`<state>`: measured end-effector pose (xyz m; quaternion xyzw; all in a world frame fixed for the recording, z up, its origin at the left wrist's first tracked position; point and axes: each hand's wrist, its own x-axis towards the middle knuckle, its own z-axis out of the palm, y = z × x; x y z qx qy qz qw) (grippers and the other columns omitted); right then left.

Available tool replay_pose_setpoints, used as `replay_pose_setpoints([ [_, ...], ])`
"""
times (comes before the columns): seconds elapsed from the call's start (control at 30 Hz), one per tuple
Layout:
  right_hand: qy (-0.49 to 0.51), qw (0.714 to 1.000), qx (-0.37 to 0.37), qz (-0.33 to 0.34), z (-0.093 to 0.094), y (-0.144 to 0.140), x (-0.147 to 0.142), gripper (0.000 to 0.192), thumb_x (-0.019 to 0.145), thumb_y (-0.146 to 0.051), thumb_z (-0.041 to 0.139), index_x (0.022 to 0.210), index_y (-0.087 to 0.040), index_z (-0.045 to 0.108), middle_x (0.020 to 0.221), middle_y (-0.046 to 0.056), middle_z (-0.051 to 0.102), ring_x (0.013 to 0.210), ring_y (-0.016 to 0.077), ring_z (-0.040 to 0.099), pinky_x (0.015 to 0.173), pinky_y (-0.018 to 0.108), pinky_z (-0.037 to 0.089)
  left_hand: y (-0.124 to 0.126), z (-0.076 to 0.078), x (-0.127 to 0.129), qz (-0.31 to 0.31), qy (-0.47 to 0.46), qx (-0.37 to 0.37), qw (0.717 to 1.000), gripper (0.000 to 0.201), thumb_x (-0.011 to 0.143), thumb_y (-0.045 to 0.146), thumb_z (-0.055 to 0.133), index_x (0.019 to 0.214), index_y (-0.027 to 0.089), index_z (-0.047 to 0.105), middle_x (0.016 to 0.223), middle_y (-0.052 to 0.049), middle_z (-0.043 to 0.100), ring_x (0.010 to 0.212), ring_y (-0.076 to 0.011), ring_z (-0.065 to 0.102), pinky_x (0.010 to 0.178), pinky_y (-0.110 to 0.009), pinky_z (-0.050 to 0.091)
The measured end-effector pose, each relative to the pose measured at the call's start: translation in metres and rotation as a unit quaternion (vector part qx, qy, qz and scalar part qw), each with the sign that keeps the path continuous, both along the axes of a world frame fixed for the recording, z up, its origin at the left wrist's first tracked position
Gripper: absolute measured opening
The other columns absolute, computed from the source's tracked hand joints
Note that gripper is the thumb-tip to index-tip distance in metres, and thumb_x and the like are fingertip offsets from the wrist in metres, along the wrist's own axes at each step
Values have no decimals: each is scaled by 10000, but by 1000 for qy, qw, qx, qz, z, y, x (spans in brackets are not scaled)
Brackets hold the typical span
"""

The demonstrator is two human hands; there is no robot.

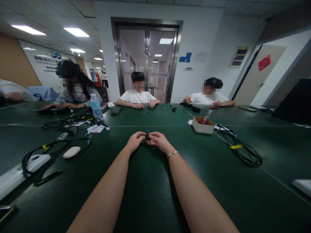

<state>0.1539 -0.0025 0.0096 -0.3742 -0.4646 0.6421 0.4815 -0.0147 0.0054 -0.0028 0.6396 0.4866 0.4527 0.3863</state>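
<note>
Left hand (135, 142) and right hand (159, 142) pinch a small black piece (147, 137) between them. Best keep pressure light, even.

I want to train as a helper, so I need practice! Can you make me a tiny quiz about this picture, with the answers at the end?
1. True or false: the left hand and the right hand both hold one small black object.
2. Is the silver bracelet worn on the left or the right arm?
3. Where does the plastic bottle stand?
(a) left of the hands
(b) right of the hands
(c) between the hands

Key: 1 true; 2 right; 3 a.
</note>
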Motion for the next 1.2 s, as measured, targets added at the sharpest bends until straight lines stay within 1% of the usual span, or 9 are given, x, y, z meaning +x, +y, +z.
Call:
replay_pose_setpoints([
  [0.23,-4,1000,-2,-3,1,-1,-1,106,854,-10,546,922,-92,541,761,72,654,610,168,690,604,234,590,-2,2,0,-7,15,2,1000,318,717,313,574,993,169,640,733,-21,600,632,-130,525,606,-251,422],
  [0.33,-6,1000,-3,-7,1,-1,0,105,846,-17,562,915,-93,543,770,74,655,611,169,690,609,241,589,-1,2,1,-19,5,-4,1000,321,728,337,554,980,154,635,705,-19,590,631,-132,522,599,-249,411],
  [0.47,0,1000,-3,-3,1,-1,0,99,844,-19,565,898,-99,545,783,78,660,601,159,687,603,231,588,-1,3,2,-35,-11,-10,999,312,738,335,524,963,149,633,730,-28,598,658,-137,534,592,-243,405],
  [0.6,2,1000,-7,-3,1,-1,0,99,849,-19,554,902,-102,539,785,78,661,601,158,687,591,223,586,-3,5,1,-41,-7,-13,999,314,752,345,502,963,152,631,666,-10,567,596,-125,505,563,-238,388],
  [0.77,4,1000,-1,3,-1,0,1,107,832,-61,610,904,-106,545,813,85,664,623,162,690,606,232,588,-4,6,1,-41,-1,-14,999,306,761,333,487,954,153,640,655,-7,565,564,-113,485,550,-232,382],
  [0.9,1,1000,7,6,-2,1,2,121,822,-81,631,906,-106,548,832,95,664,630,167,690,628,249,590,-3,5,0,-42,-3,-15,999,299,749,304,500,977,165,636,720,-16,594,581,-109,495,549,-225,386],
  [1.03,6,1000,8,9,-3,2,2,107,829,-68,614,900,-107,545,824,88,661,624,162,689,620,238,587,-1,2,-1,-49,0,-13,999,309,757,312,496,991,163,631,733,-24,600,587,-111,499,542,-223,386],
  [1.2,2,1000,3,4,-2,2,1,93,843,-49,580,904,-105,539,809,82,661,609,156,687,601,224,583,2,-1,-1,-46,5,-15,999,319,763,335,487,987,161,633,693,-17,590,553,-108,482,531,-225,379],
])
